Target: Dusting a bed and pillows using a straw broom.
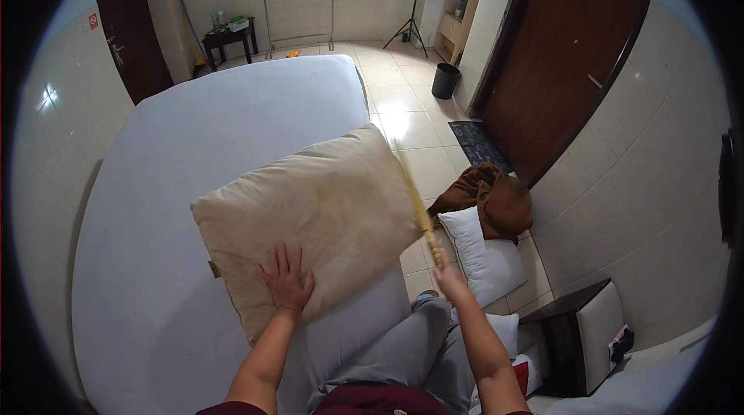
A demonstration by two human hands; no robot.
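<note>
A large beige pillow (325, 200), stained in its middle, lies slantwise on a bed with a white fitted sheet (174, 142). My left hand (288, 284) rests flat on the pillow's lower part with the fingers spread. My right hand (450, 281) is closed around the handle of a yellowish stick-like tool (427, 223), perhaps a bed broom. The tool points away from me along the pillow's right side and is blurred; whether it touches the pillow I cannot tell.
White pillows (491, 264) and a brown cloth (494, 200) lie on the tiled floor at right. Beyond them are a dark mat (479, 145), a black bin (446, 81) and a lamp's tripod (412, 31). A dark cabinet-like piece (558, 333) stands at lower right, a small black table (229, 40) beyond the bed.
</note>
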